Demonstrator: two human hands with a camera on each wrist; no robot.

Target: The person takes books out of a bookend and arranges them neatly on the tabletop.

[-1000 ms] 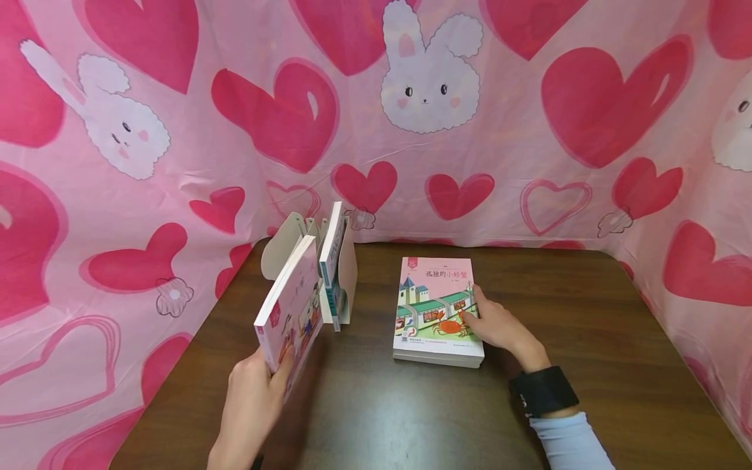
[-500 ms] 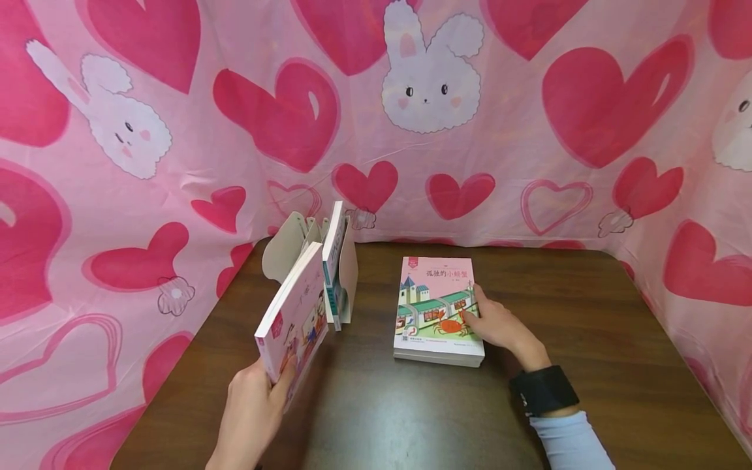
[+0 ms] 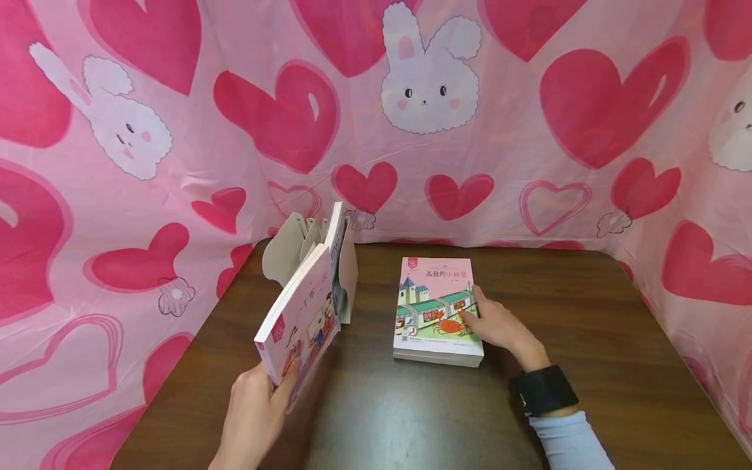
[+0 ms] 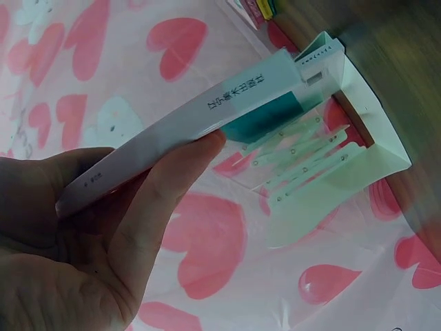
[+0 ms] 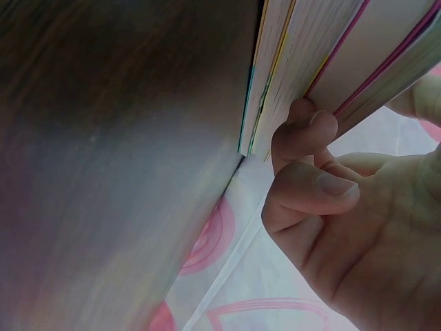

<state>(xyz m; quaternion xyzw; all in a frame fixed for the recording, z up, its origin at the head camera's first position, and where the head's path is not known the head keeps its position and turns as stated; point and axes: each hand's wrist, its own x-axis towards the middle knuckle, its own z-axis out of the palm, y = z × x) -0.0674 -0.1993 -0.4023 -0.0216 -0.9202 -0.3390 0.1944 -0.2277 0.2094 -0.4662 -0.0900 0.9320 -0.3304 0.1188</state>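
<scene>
My left hand [image 3: 252, 405] grips the near end of a pink paperback book [image 3: 302, 329], thumb on its illustrated cover. The book stands on edge, its far end overlapping a cream book rack [image 3: 348, 274] in the head view. Another book [image 3: 335, 228] stands upright in the rack's right slot. In the left wrist view, the held book [image 4: 165, 121] points toward the rack [image 4: 375, 124]. My right hand [image 3: 502, 329] holds the right side of a book with a crab on its cover [image 3: 435, 297], top of a small stack. Its fingers [image 5: 310, 200] curl at the book edges.
The stack lies flat on a dark wooden table [image 3: 376, 418], right of the rack. Heart-and-rabbit cloth [image 3: 499, 130] hangs behind the table and along its sides. My right wrist wears a black band [image 3: 545, 390].
The left hand's pink book has turned and shifted right at its far end, now covering part of the racked book in the head view. The right hand and stack stay put.
</scene>
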